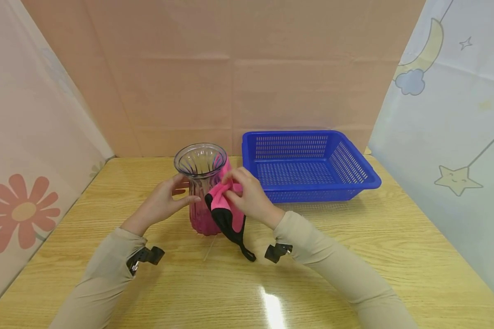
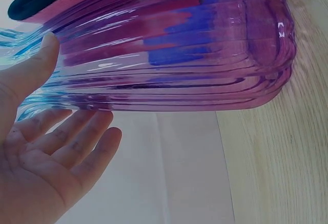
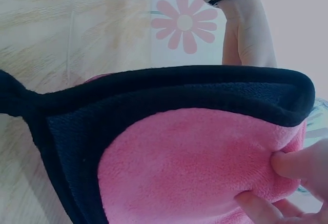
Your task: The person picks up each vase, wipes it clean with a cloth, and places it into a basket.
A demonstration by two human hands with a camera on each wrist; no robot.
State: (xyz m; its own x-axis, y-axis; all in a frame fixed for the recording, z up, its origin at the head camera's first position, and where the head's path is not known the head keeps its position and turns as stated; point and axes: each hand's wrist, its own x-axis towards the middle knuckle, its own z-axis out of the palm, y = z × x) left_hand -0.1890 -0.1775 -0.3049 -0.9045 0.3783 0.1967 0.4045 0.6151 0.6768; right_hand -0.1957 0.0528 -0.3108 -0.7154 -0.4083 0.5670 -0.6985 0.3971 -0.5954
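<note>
A ribbed glass vase [image 1: 203, 214], clear at the flared rim and pink-purple below, stands upright on the table. My left hand [image 1: 164, 196] is at its left side, thumb on the near face below the neck and fingers against the far-left side. In the left wrist view the little finger of that hand [image 2: 66, 157] is apart from the glass. My right hand [image 1: 249, 194] pinches a pink plush cloth [image 1: 238, 219] with black edging and a hanging loop. The cloth [image 3: 179, 162] hangs folded against the vase's right side; part of it is behind the neck.
A blue plastic basket [image 1: 313, 186] with slotted walls stands at the back right, close behind the right hand. The wooden table [image 1: 197, 292] meets a pinkish-beige backdrop [image 1: 181, 91] behind and patterned sheets at both sides.
</note>
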